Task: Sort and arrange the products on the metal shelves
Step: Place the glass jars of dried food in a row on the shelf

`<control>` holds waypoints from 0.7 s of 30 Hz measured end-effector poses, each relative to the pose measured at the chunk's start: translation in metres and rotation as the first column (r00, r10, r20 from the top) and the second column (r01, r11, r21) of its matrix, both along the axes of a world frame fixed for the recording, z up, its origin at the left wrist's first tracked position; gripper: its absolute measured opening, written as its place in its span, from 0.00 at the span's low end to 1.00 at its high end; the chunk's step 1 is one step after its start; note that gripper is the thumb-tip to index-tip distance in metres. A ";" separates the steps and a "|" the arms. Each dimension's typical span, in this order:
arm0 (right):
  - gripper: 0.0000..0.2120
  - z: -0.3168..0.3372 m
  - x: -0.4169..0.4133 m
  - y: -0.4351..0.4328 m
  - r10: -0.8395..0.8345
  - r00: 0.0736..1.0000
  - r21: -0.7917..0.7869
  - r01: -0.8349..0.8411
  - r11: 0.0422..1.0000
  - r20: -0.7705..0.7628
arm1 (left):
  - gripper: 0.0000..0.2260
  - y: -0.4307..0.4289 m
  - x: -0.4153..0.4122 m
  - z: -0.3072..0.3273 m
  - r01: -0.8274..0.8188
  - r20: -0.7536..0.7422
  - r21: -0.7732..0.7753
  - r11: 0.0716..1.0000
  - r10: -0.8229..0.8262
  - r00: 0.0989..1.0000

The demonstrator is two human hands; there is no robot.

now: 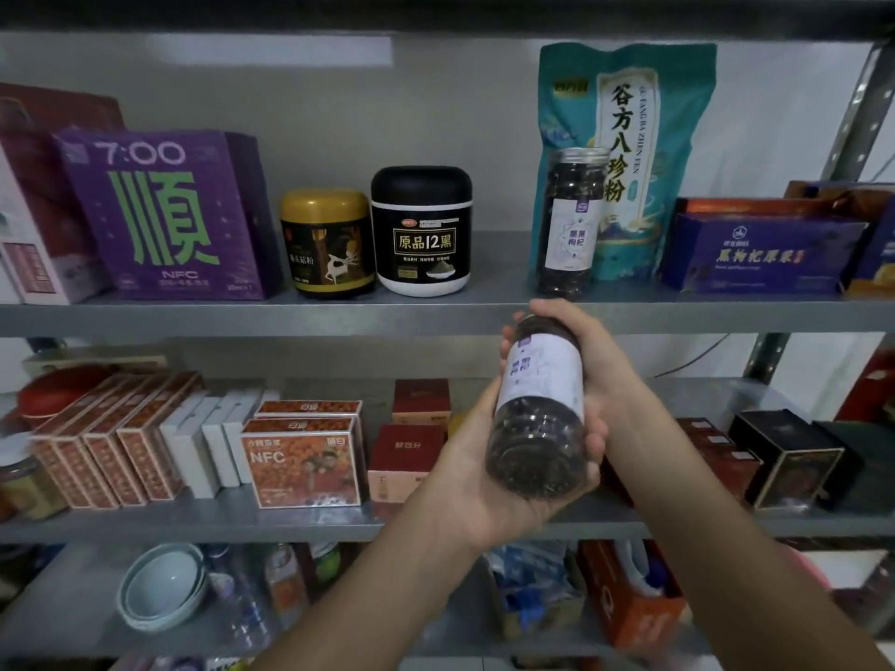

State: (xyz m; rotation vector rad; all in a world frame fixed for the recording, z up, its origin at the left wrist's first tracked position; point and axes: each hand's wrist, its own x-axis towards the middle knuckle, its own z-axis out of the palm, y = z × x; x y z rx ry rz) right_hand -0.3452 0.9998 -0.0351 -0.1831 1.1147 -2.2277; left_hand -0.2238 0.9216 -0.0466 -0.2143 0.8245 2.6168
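A clear jar of dark dried berries with a pale lilac label point(540, 409) is held tilted in front of the shelves, its base towards me. My left hand point(465, 481) cups it from below and the left. My right hand point(588, 365) wraps its upper right side. A matching jar point(571, 225) stands upright on the upper metal shelf point(242, 314), in front of a tall teal pouch point(629, 152).
The upper shelf also carries a purple box point(164, 215), a gold-lidded jar point(327, 242), a black-and-white jar point(421, 230) and blue boxes point(760, 249). Orange and white boxes point(305, 457) and dark boxes point(794, 457) fill the middle shelf. Bowls point(162, 588) sit lower down.
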 end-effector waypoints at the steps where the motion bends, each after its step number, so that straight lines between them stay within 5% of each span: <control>1: 0.09 -0.005 -0.002 -0.001 -0.042 0.999 0.034 0.043 0.998 -0.030 | 0.28 -0.004 -0.001 -0.007 0.024 -0.006 -0.052 0.998 -0.024 1.000; 5: 0.06 -0.025 -0.010 -0.003 -0.255 0.902 0.325 0.371 0.870 -0.347 | 0.32 -0.013 -0.006 -0.028 -0.038 0.010 -0.355 0.934 0.045 0.999; 8: 0.08 -0.038 -0.017 -0.004 -0.209 0.929 0.449 0.335 0.829 -0.306 | 0.32 -0.005 -0.006 -0.035 -0.103 0.042 -0.422 0.901 0.133 0.990; 10: 0.11 -0.045 -0.017 -0.002 -0.083 0.989 0.468 0.131 0.874 -0.123 | 0.31 0.001 -0.004 -0.037 -0.133 0.130 -0.296 0.946 0.178 0.975; 14: 0.08 -0.068 -0.012 0.001 -0.017 0.986 0.158 -0.010 0.987 0.168 | 0.29 0.011 0.004 -0.039 -0.182 0.280 0.114 0.977 0.144 0.949; 21: 0.08 -0.083 -0.002 -0.002 0.019 0.979 0.196 -0.059 0.979 0.204 | 0.30 0.022 0.009 -0.048 -0.253 0.331 0.289 0.923 0.152 0.931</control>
